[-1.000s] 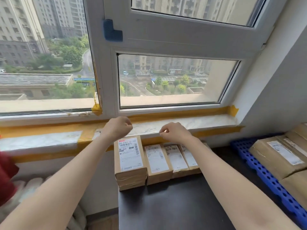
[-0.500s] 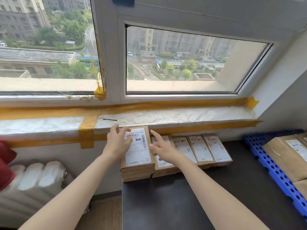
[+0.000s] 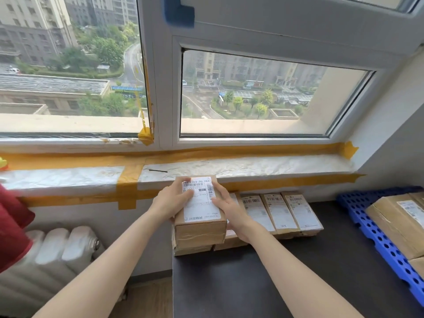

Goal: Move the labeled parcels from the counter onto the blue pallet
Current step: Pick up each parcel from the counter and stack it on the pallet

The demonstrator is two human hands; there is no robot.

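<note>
A brown labeled parcel (image 3: 201, 216) tops a small stack at the left end of the dark counter (image 3: 263, 278). My left hand (image 3: 172, 200) grips its left side, fingers over the white label. My right hand (image 3: 229, 212) holds its right side. Several more labeled parcels (image 3: 282, 212) lie in a row to the right, under the window sill. The blue pallet (image 3: 380, 244) runs along the right edge and carries larger brown parcels (image 3: 399, 223).
A taped window sill (image 3: 229, 168) juts out just above the parcel row. A white radiator (image 3: 52, 255) stands below the sill on the left. Red cloth (image 3: 13, 226) shows at the left edge. The counter's front part lies in front of the stack.
Both hands came down from the sill onto the top parcel of the stack and now hold it from both sides. The parcel looks slightly raised and tilted.
</note>
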